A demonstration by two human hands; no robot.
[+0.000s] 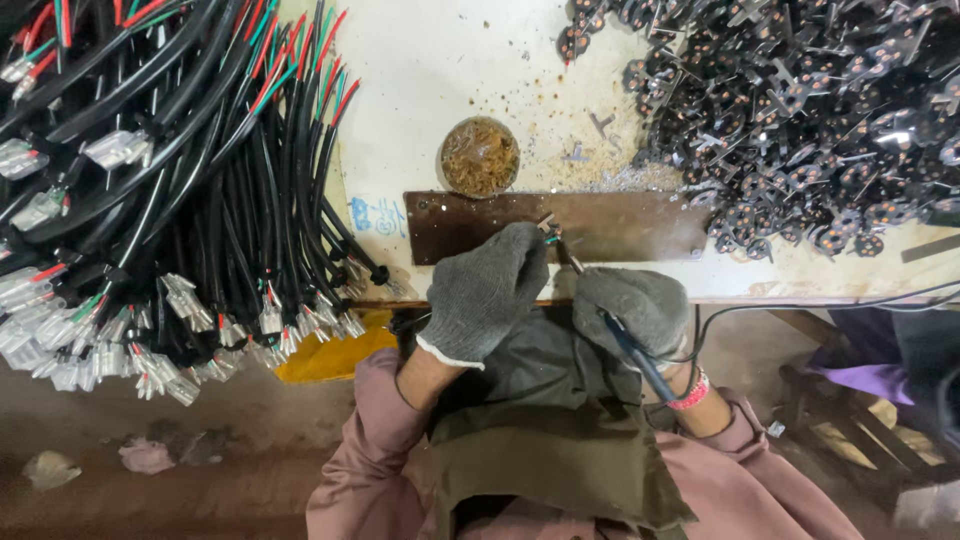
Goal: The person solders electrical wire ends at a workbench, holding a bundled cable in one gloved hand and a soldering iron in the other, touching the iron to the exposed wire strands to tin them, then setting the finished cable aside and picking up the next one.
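— What are the hands closed on?

— The right hand (632, 308), in a grey knit glove, is wrapped shut around a dark pen-shaped tool (610, 325) with a blue-black handle. The left hand (487, 290), gloved the same way, has its fingertips pinched together on a small wire end (548, 232) with coloured strands. What else it grips is hidden by the glove.

— Which way does the tool point?

— Its long axis runs on a diagonal: handle low and right, by the wrist with the red and white band (690, 392), thin tip up and left, reaching the wire end. The two meet just above the fingers, over the front edge of a brown metal plate (640, 225).

— And around that?

— The plate lies flat on a pale worktable (450, 70), its length across the view. Just behind it sits a round tin (480, 156) of brownish matter, with grey flecks scattered beside. To the right, a heap of small black plug parts (800, 120) covers the table. To the left, a thick bundle of black cables (180, 200) with red, green and white cores and clear connectors hangs over the edge. A thin black cord (800, 305) runs along the front edge, right of the hand.
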